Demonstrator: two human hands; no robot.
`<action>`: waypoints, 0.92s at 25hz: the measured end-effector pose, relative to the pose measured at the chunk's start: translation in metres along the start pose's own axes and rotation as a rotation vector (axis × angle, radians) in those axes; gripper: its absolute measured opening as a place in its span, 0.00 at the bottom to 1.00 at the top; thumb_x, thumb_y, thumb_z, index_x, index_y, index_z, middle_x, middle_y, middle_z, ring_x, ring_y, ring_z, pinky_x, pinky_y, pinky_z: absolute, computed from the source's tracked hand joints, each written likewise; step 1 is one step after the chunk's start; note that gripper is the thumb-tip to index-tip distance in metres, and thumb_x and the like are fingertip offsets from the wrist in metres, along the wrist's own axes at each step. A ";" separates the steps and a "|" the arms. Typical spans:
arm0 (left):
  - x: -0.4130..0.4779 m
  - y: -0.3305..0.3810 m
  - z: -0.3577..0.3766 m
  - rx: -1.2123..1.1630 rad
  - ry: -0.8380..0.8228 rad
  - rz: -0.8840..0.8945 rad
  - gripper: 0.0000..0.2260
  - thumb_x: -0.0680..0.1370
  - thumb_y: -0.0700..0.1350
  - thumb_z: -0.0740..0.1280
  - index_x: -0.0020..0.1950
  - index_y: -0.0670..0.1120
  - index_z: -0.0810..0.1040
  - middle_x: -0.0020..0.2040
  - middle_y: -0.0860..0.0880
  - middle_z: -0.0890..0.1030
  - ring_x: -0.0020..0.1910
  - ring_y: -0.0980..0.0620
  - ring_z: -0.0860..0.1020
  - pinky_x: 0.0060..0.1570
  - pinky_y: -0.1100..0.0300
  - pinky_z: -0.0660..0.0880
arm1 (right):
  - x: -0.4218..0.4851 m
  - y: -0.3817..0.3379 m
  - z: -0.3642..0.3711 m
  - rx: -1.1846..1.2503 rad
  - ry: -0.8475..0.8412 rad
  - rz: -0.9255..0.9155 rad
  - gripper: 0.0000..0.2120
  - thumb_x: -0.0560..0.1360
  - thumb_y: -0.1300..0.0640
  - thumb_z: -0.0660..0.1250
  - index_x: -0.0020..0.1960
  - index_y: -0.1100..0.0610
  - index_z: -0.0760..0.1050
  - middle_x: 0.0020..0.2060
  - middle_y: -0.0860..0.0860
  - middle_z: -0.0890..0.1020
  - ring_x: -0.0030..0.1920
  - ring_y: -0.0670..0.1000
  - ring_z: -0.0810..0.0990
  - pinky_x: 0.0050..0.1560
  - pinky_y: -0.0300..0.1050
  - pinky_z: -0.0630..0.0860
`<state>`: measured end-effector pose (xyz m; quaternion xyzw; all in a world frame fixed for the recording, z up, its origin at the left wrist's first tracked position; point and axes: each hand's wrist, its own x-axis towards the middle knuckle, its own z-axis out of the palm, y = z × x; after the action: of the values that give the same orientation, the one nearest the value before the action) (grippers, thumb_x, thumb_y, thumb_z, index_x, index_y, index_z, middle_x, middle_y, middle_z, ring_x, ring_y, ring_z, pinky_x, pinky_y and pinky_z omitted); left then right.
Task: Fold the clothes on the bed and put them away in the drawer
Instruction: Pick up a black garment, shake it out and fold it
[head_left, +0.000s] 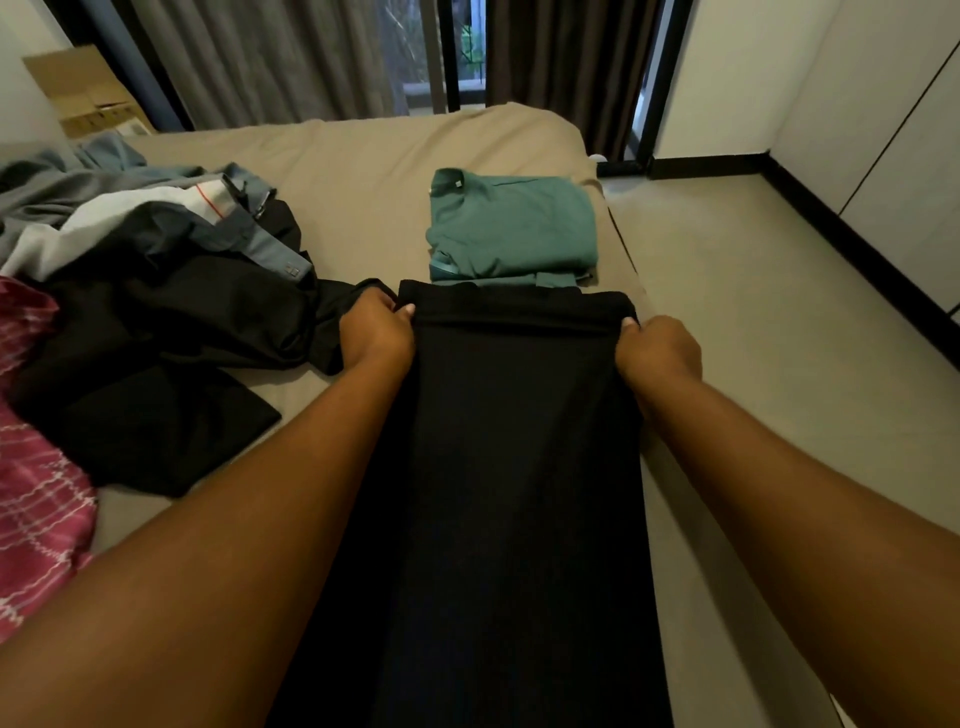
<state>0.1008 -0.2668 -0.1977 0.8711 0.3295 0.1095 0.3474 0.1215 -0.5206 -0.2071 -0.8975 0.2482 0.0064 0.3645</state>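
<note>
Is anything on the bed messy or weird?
Only the heap of clothes on the left of the bed: crumpled, not folded yet. The green shirt is neatly folded; the left hand and right hand grip the black garment at its far edge.

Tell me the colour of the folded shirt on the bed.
The folded shirt is plain teal green, best seen in the head view.

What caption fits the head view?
Left hand and right hand grip black garment on the bed near folded green shirt.
</note>
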 end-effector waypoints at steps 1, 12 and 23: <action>-0.011 0.003 -0.003 0.057 0.021 0.040 0.15 0.82 0.50 0.65 0.63 0.42 0.74 0.62 0.40 0.78 0.60 0.41 0.76 0.51 0.53 0.70 | -0.008 -0.002 -0.003 0.012 0.051 -0.042 0.18 0.85 0.51 0.56 0.68 0.62 0.71 0.64 0.61 0.76 0.62 0.62 0.76 0.54 0.51 0.71; -0.052 -0.039 -0.004 0.668 -0.330 0.555 0.27 0.83 0.64 0.46 0.82 0.58 0.52 0.83 0.54 0.51 0.81 0.52 0.48 0.76 0.40 0.48 | -0.041 0.020 0.013 -0.640 -0.298 -0.569 0.32 0.81 0.31 0.42 0.82 0.41 0.44 0.82 0.49 0.44 0.81 0.55 0.41 0.78 0.66 0.43; -0.261 -0.158 -0.108 0.687 -0.237 0.477 0.25 0.84 0.62 0.45 0.81 0.60 0.51 0.82 0.55 0.52 0.81 0.51 0.50 0.76 0.43 0.50 | -0.261 0.133 -0.036 -0.695 -0.271 -0.847 0.32 0.80 0.31 0.42 0.81 0.40 0.46 0.82 0.50 0.48 0.82 0.54 0.44 0.78 0.62 0.43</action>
<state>-0.2214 -0.2934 -0.2156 0.9944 0.0942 -0.0303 0.0377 -0.1734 -0.5100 -0.2169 -0.9772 -0.1994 0.0562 0.0469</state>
